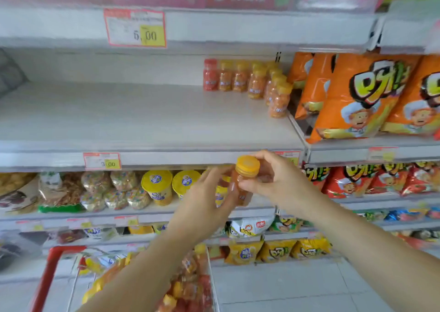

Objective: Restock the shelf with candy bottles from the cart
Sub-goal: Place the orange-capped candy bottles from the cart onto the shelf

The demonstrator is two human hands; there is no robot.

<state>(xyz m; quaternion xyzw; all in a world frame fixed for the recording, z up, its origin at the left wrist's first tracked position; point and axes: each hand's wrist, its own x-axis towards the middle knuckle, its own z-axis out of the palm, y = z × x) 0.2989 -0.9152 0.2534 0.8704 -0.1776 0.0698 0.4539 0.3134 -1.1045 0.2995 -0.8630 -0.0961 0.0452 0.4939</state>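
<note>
At frame centre I have both hands raised before the shelf [147, 145] edge; my right hand [269, 180] and left hand [209, 192] each close a grip on one bottle [245, 178], upright, orange, yellow-capped; more bottles [252, 83] stand upper right; cart [54, 276] lower left.

orange snack bags [357, 97], yellow-lidded cups [157, 186], price tag [135, 28]

White tiled floor [285, 285] beneath stocked store shelving [214, 26]
</note>
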